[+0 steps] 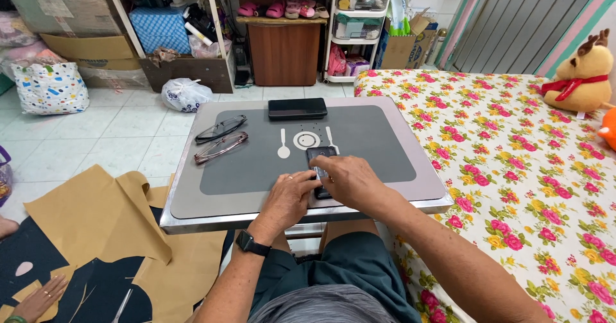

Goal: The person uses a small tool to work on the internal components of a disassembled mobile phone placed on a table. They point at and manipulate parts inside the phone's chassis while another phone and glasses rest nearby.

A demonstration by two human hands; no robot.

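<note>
A dark phone (319, 162) lies on the grey tray table (212, 201), near its front edge. My right hand (351, 180) rests over the phone's lower half, fingers curled on it. My left hand (290, 198) touches the phone's left side with its fingertips; a black watch sits on that wrist. The phone's bottom part is hidden under my hands.
Two pairs of glasses (220, 138) lie at the table's left, a black case (297, 108) at its far edge. A floral bed (513, 169) is on the right with a plush reindeer (581, 73). Brown paper (96, 220) and another person's hand (40, 297) are on the floor at left.
</note>
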